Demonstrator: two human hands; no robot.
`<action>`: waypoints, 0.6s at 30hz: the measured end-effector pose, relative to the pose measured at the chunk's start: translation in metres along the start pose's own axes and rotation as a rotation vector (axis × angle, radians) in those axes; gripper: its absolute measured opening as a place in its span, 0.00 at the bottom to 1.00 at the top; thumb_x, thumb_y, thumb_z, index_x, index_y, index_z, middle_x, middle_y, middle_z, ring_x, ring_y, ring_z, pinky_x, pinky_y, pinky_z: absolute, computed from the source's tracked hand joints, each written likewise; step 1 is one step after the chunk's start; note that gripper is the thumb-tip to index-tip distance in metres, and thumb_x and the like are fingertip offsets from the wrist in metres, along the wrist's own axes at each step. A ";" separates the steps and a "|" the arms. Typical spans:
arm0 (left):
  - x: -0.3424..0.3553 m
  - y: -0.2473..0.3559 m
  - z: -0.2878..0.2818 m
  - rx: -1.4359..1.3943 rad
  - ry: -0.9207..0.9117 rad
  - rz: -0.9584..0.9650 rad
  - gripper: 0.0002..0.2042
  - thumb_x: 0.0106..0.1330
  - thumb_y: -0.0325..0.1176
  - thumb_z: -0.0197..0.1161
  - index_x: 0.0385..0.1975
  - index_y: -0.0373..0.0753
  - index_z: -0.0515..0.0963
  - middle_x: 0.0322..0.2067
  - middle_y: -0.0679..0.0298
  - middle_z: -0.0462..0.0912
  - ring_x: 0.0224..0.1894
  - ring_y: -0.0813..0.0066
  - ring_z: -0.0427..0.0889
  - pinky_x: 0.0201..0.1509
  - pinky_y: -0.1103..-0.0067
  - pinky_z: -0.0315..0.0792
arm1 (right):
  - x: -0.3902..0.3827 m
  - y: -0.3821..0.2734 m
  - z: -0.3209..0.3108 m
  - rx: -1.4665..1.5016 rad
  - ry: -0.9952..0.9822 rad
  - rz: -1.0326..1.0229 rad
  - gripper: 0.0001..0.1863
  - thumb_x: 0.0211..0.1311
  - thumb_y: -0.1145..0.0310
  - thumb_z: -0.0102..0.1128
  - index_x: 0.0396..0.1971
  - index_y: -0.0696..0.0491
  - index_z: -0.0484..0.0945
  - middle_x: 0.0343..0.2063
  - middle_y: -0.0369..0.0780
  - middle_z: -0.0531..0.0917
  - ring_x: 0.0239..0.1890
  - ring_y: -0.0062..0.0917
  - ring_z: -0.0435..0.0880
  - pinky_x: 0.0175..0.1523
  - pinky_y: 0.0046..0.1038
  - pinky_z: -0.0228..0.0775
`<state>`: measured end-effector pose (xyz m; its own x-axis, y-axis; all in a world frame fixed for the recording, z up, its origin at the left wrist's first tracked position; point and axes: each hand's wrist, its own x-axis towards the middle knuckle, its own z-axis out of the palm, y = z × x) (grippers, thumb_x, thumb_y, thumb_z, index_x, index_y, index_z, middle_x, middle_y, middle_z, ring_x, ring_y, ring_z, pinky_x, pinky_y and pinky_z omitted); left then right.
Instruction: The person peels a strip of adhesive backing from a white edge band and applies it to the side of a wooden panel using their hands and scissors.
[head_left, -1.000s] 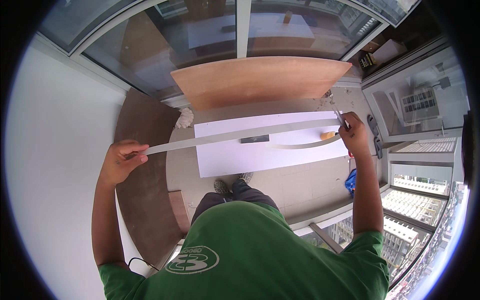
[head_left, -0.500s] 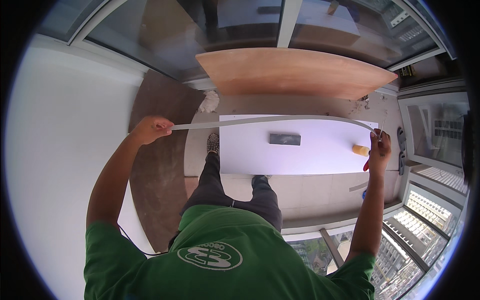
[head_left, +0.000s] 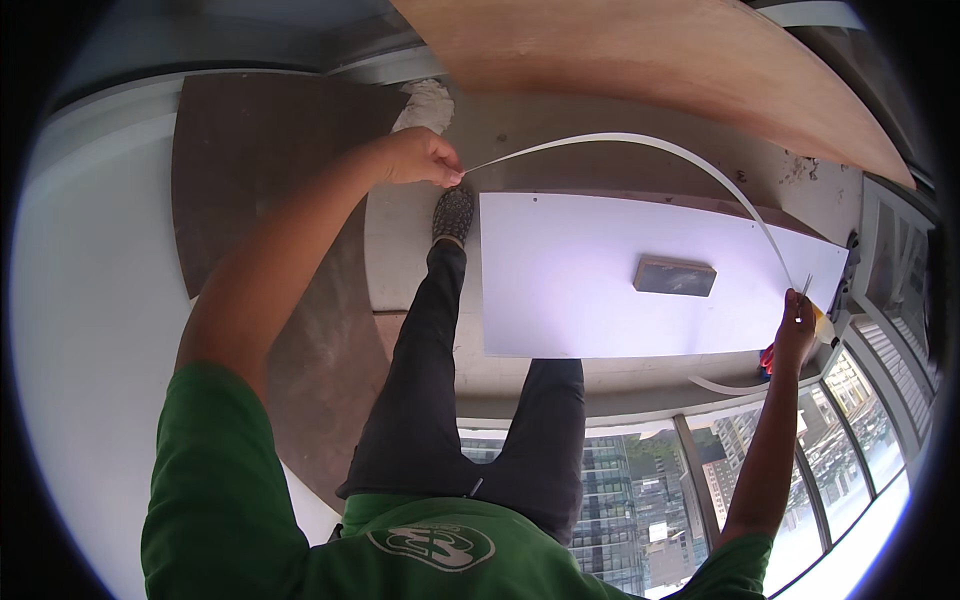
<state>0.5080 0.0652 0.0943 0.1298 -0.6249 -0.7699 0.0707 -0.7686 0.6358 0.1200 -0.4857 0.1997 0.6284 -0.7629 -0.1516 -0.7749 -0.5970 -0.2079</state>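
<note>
A long, thin white strip [head_left: 640, 139] arches between my two hands above the white board [head_left: 560, 300]. My left hand [head_left: 425, 158] pinches one end of the strip, just beyond the board's far left corner. The other end is in my closed right hand [head_left: 795, 325], over the board's right end. Thin metal blades [head_left: 807, 283], which look like scissors, stick up from that same hand; their handles are hidden in the fingers. On the board lies a dark grey rectangular block [head_left: 676, 277]. A yellow object [head_left: 823, 327] shows partly behind my right hand.
A large curved-looking wooden panel [head_left: 660, 60] stands along the far side. A brown sheet [head_left: 290, 200] lies at the left, with a crumpled white bundle [head_left: 427, 106] near it. A red and blue item [head_left: 767, 362] and a loose strip [head_left: 715, 386] lie by the windows.
My hands have come closer together, the left moving inward from the far left. The strip has gone from nearly flat to a high arch. The view has also shifted.
</note>
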 end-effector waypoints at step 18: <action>0.087 -0.003 0.015 0.198 -0.193 -0.002 0.15 0.56 0.40 0.73 0.39 0.40 0.85 0.35 0.64 0.88 0.39 0.73 0.85 0.44 0.76 0.75 | 0.006 0.044 0.136 0.226 -0.061 0.639 0.31 0.73 0.46 0.46 0.55 0.61 0.65 0.45 0.46 0.74 0.36 0.35 0.83 0.26 0.27 0.76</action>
<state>0.5038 0.0110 0.0241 -0.0620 -0.6235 -0.7794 -0.1259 -0.7697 0.6258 0.0990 -0.4826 0.0584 0.0594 -0.9293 -0.3646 -0.9660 0.0385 -0.2555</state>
